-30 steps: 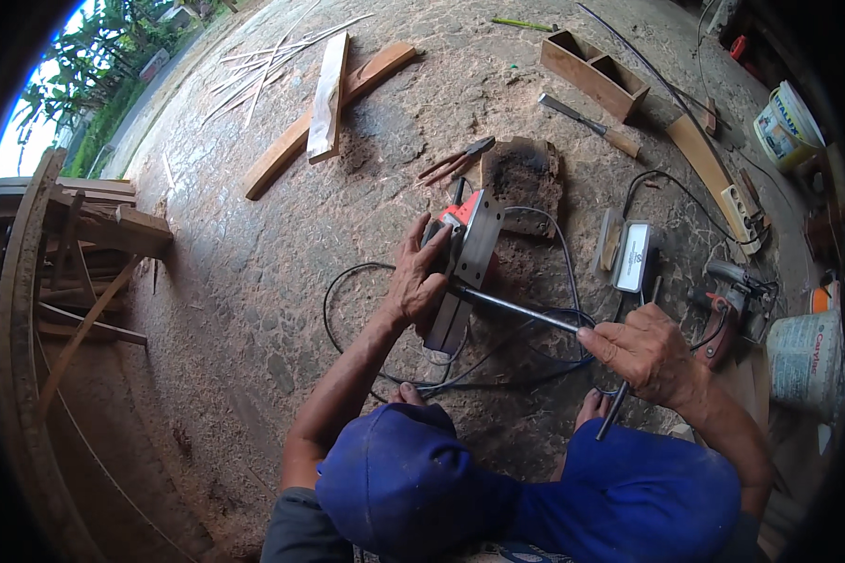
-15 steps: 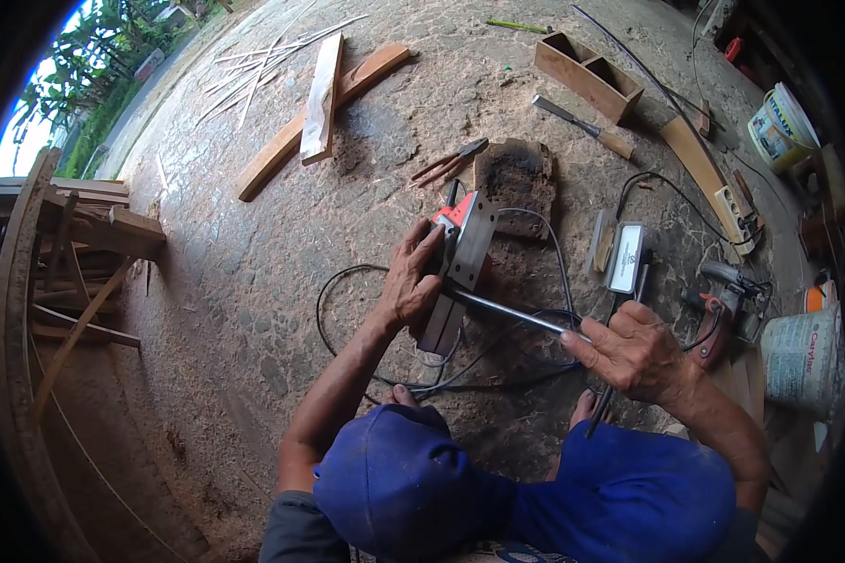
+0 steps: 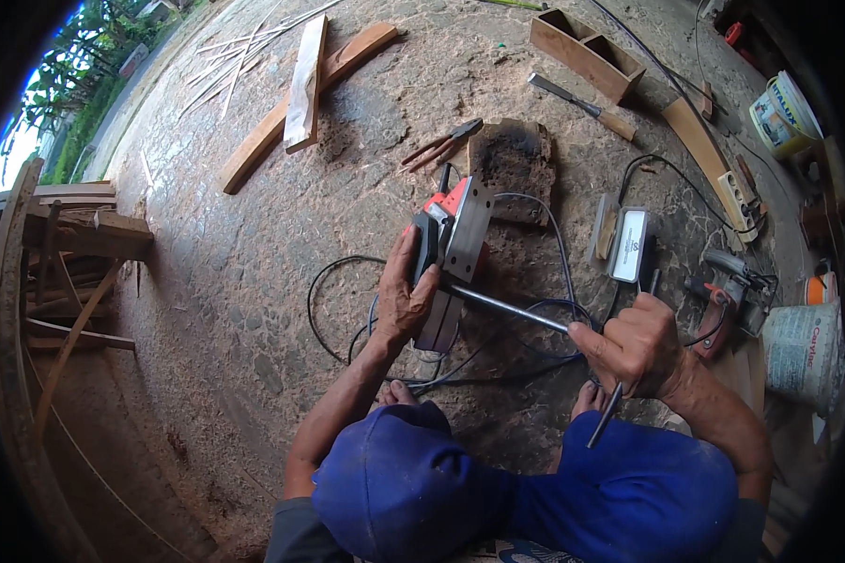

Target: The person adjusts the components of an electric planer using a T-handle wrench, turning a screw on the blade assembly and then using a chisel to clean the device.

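My left hand (image 3: 406,298) grips a red and black electric planer (image 3: 453,202), thumb and fingers against its dark side cover. The planer stands tipped up, its long metal sole (image 3: 469,230) facing right. In my right hand (image 3: 634,347) is a steel T-handle wrench (image 3: 507,306); my fist wraps round where its crossbar meets the shaft. The shaft runs left to the planer's side, just below the left thumb. Whether its tip sits on a bolt is hidden. A charred wooden block (image 3: 512,169) lies beyond the planer.
Pliers (image 3: 441,145), a chisel (image 3: 587,108) and a divided wooden box (image 3: 587,56) lie ahead. A sharpening stone in a case (image 3: 627,246) and a corded power tool (image 3: 723,296) are at right, near buckets (image 3: 803,357). Black cord (image 3: 314,310) loops around the planer. Boards (image 3: 305,89) lie far left.
My left hand has shifted lower on the planer, and more of its dark side cover shows. The right fist and wrench crossbar have turned slightly. The whole view has shifted a little.
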`<state>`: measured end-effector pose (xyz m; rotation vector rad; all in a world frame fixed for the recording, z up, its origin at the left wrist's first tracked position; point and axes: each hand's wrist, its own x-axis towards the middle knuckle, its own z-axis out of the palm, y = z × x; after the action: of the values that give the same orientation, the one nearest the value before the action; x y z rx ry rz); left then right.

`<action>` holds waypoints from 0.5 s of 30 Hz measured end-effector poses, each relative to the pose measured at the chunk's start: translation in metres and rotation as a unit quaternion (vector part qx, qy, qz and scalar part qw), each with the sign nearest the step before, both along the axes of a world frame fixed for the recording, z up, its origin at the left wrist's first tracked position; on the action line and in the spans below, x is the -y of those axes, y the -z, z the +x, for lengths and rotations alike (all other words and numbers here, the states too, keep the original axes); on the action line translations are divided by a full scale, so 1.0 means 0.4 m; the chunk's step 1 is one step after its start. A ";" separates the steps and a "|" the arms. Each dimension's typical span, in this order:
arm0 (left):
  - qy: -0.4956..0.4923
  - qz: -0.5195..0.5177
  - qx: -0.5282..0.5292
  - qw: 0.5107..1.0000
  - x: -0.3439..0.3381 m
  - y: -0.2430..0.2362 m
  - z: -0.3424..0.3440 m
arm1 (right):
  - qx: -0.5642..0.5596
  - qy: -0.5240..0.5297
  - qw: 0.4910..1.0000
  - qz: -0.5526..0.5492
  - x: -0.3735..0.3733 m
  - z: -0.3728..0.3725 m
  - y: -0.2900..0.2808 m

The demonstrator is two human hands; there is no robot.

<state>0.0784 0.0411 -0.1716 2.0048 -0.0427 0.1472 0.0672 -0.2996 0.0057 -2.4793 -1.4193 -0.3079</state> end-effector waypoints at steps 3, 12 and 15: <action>-0.004 -0.006 0.006 1.000 0.006 -0.005 0.002 | -0.072 0.056 0.995 0.046 0.000 -0.014 0.010; -0.010 0.011 -0.006 1.000 0.003 -0.016 0.014 | -0.061 0.031 0.998 0.012 0.058 -0.033 -0.003; -0.016 0.001 -0.005 1.000 0.003 -0.006 0.004 | -0.039 0.033 0.998 -0.022 0.072 -0.069 -0.005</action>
<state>0.0799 0.0398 -0.1691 2.0083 -0.0049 0.1586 0.0397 -0.3282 0.0077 -2.5473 -1.3288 -0.1922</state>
